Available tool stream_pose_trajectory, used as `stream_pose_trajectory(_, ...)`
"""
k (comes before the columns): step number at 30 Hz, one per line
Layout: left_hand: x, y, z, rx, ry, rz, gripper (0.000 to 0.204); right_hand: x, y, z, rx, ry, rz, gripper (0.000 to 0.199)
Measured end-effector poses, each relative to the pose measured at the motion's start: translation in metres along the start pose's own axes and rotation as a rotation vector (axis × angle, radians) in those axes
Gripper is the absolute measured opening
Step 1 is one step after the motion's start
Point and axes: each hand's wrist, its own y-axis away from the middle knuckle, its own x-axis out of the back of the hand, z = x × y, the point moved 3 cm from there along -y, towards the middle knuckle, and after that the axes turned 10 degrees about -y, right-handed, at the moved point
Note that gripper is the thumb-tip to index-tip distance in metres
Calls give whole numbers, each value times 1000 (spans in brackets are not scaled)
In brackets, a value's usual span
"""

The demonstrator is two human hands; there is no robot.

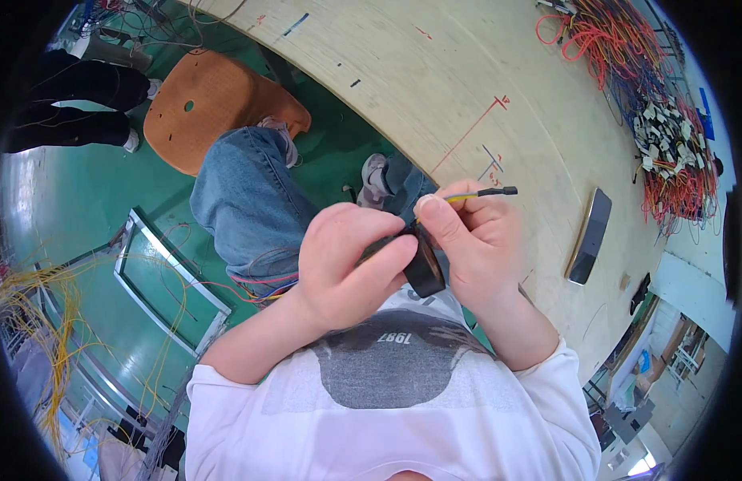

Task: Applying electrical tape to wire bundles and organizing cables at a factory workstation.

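Note:
In front of my chest, my left hand (347,260) closes round a roll of black tape (425,271), whose ring hangs below the fingertips. Close beside it, my right hand (483,244) pinches a thin bundle of wires (461,197) between thumb and forefinger. Yellow shows among the wires. A black sleeved end (499,191) sticks out to the right past the fingers. Where the tape meets the wires is mostly hidden by my fingers. Red, yellow and blue wires (267,290) lie across my lap and lead toward my left forearm.
A wooden table (483,72) with marked lines curves ahead and right. On it lie a dark phone (590,236) and heaps of red wires with white connectors (671,136). An orange stool (199,112), a metal frame (171,264), hanging yellow wires (62,321) and another person's legs (82,104) are left.

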Motion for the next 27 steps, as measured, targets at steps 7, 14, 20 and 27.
stream_pose_trajectory(7,12,-14,7,541,313,-93,17,3,0,-1,90,116,-65,15)
stream_pose_trajectory(14,-2,2,-14,1537,1196,-435,20,8,-4,-2,-15,0,-21,16)
stream_pose_trajectory(20,16,7,-6,989,479,96,25,10,-7,0,-8,140,112,15)
stream_pose_trajectory(27,2,-4,3,329,-111,-59,26,-2,0,-4,31,215,31,18)
